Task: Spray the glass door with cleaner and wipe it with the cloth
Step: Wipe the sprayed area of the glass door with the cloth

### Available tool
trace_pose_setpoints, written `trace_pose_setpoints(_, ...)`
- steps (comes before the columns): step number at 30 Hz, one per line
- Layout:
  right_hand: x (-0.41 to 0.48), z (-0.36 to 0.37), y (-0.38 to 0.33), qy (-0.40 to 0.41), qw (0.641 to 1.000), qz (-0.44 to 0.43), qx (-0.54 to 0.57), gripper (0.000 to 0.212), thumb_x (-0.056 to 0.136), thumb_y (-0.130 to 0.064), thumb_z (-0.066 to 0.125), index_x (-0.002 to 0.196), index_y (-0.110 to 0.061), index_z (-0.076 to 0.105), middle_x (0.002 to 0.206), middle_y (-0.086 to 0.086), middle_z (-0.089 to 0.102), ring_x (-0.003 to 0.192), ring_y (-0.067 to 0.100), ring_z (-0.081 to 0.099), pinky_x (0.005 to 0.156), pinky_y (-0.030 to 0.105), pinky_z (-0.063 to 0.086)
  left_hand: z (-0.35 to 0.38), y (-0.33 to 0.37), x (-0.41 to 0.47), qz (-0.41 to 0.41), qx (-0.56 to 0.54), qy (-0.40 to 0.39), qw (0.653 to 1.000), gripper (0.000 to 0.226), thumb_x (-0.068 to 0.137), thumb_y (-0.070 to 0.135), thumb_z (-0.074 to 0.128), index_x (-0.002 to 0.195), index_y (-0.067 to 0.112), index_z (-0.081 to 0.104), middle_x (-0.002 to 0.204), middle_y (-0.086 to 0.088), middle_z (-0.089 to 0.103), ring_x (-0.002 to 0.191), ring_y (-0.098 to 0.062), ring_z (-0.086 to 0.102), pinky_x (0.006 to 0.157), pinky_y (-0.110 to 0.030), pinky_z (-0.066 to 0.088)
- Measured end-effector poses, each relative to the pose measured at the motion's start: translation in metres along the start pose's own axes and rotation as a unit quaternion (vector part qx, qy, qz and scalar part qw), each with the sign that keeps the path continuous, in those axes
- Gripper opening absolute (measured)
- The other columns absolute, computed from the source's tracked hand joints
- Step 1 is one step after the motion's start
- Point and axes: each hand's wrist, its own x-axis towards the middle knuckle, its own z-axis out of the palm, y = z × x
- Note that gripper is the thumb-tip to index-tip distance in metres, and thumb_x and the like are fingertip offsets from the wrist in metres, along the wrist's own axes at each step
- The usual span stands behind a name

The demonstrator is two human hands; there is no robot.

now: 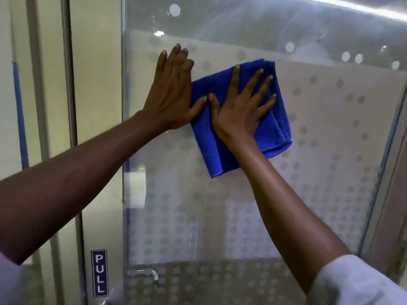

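Observation:
A folded blue cloth lies flat against the glass door, which carries a frosted dotted band. My right hand presses on the cloth with fingers spread wide. My left hand rests flat on the glass just left of the cloth, its thumb touching the cloth's left edge. No spray bottle is in view.
The door's left edge meets a fixed glass panel with a metal frame. A blue "PULL" sign sits low on that panel, beside a metal door handle. Ceiling lights reflect in the upper glass.

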Motion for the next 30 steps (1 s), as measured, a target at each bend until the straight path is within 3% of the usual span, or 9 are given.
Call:
trace_pose_setpoints(6, -0.014, 0.006, 0.005, 0.001, 0.999, -0.033, -0.027, 0.087, 0.087, -0.074, 0.019, 0.157, -0.024, 0.005, 0.162, 0.029, 0.003, 0.149, 0.050, -0.001, 0.116, 0.069, 0.001, 0.009, -0.005, -0.032, 0.057, 0.027, 0.001, 0.998, 0.083, 0.095, 0.063, 0.031, 0.140, -0.005, 0.014, 0.146, -0.042, 0.026, 0.137, -0.058, 0.021, 0.114, -0.061, 0.012)
trace_pose_setpoints(12, -0.047, 0.015, 0.010, -0.017, 0.997, -0.077, -0.024, 0.087, 0.088, -0.076, 0.025, 0.157, -0.024, 0.011, 0.162, 0.029, 0.007, 0.148, 0.051, 0.003, 0.114, 0.071, 0.003, 0.006, -0.003, -0.041, 0.032, -0.043, 0.001, 0.999, 0.095, 0.096, 0.064, 0.021, 0.139, -0.020, 0.021, 0.147, -0.042, 0.024, 0.138, -0.057, 0.019, 0.116, -0.056, 0.008)
trace_pose_setpoints(19, -0.133, 0.042, 0.023, -0.047, 0.984, -0.173, 0.006, 0.087, 0.088, -0.072, 0.038, 0.156, -0.023, 0.016, 0.160, 0.032, 0.013, 0.146, 0.055, 0.006, 0.111, 0.077, 0.005, 0.006, 0.006, -0.052, 0.004, -0.056, -0.001, 0.998, 0.092, 0.096, 0.062, 0.024, 0.141, -0.019, 0.020, 0.150, -0.040, 0.021, 0.140, -0.054, 0.015, 0.117, -0.050, 0.002)
trace_pose_setpoints(21, -0.167, 0.055, 0.033, -0.057, 0.979, -0.196, 0.007, 0.088, 0.087, -0.073, 0.039, 0.156, -0.024, 0.013, 0.160, 0.031, 0.009, 0.146, 0.055, 0.003, 0.110, 0.077, 0.003, 0.007, 0.009, -0.060, 0.013, -0.042, -0.008, 0.999, 0.091, 0.096, 0.061, 0.029, 0.141, -0.018, 0.020, 0.149, -0.040, 0.021, 0.139, -0.055, 0.013, 0.117, -0.051, 0.000)
trace_pose_setpoints(25, -0.223, 0.077, 0.060, -0.063, 0.975, -0.211, 0.008, 0.089, 0.088, -0.074, 0.034, 0.156, -0.026, 0.003, 0.161, 0.023, -0.021, 0.147, 0.049, -0.016, 0.110, 0.077, -0.002, 0.008, 0.018, -0.085, 0.018, 0.031, -0.065, 0.997, 0.093, 0.094, 0.065, 0.026, 0.144, -0.013, 0.020, 0.151, -0.038, 0.018, 0.140, -0.055, 0.012, 0.115, -0.061, 0.004)
trace_pose_setpoints(30, -0.252, 0.086, 0.092, -0.056, 0.979, -0.196, 0.001, 0.090, 0.088, -0.074, 0.029, 0.157, -0.024, 0.001, 0.161, 0.021, -0.022, 0.147, 0.049, -0.015, 0.108, 0.078, -0.003, 0.010, 0.028, -0.119, 0.027, 0.123, -0.121, 0.985, 0.099, 0.090, 0.071, 0.028, 0.147, -0.008, 0.015, 0.154, -0.035, 0.016, 0.142, -0.052, 0.011, 0.113, -0.066, 0.005)
